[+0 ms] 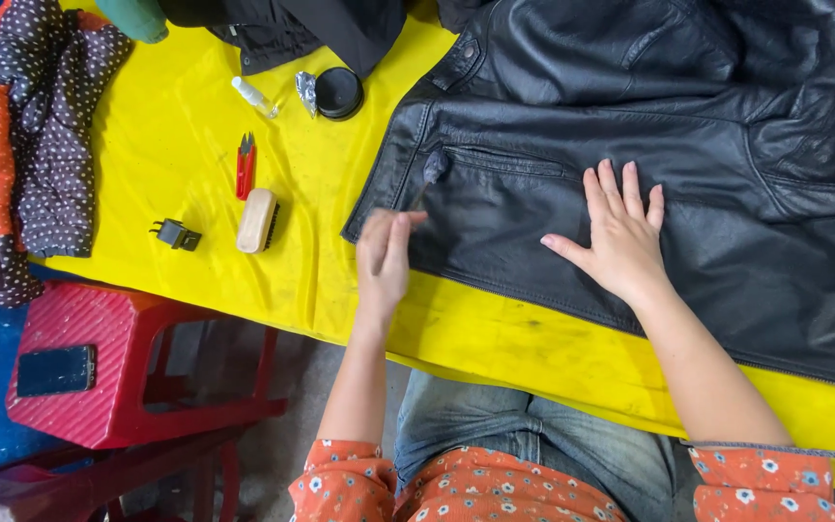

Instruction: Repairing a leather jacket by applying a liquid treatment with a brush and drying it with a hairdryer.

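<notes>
A black leather jacket [688, 145] lies spread on a yellow-covered table [205, 116]. My left hand [384, 256] holds a small dauber brush [432, 169] by its handle. The brush's dark round head rests on the leather just left of the zipped pocket, near the jacket's front edge. My right hand [620, 232] lies flat on the jacket with its fingers spread, pressing the leather down to the right of the pocket.
On the yellow cover to the left lie a wooden brush [257, 220], red snips [244, 165], a small black plug [177, 234], a round black tin [338, 93] and a small clear bottle [254, 97]. Dotted and orange cloth hangs at the far left. A red stool [118, 377] with a phone [55, 370] on it stands below.
</notes>
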